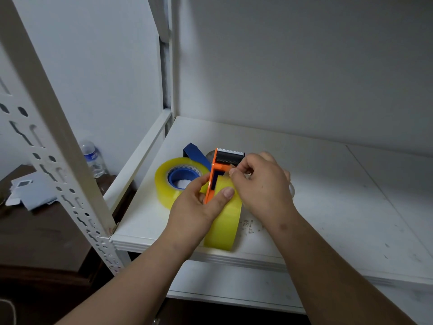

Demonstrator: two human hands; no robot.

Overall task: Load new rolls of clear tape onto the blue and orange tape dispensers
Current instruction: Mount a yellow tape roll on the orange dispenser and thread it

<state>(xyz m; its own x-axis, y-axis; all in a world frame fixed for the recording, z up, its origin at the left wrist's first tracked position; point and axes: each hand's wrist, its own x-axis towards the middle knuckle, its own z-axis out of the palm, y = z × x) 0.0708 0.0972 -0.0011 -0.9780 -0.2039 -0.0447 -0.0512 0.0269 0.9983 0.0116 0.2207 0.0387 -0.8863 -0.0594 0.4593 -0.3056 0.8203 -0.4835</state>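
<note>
An orange tape dispenser [215,178] with a black roller and toothed blade carries a yellowish clear tape roll [225,224], standing on edge above the white shelf [328,207]. My left hand [199,207] grips the dispenser and roll from the left, thumb on the roll. My right hand [262,184] pinches the tape's loose end beside the orange frame, just below the roller. Behind them lies the blue dispenser [196,153] with a second tape roll [174,181] flat on the shelf around its blue hub.
A perforated white upright [61,165] stands at the shelf's left front corner. Left of the rack, a dark table holds a water bottle [93,160] and papers [30,191]. A wall closes the shelf's back. A lower shelf [234,287] shows beneath.
</note>
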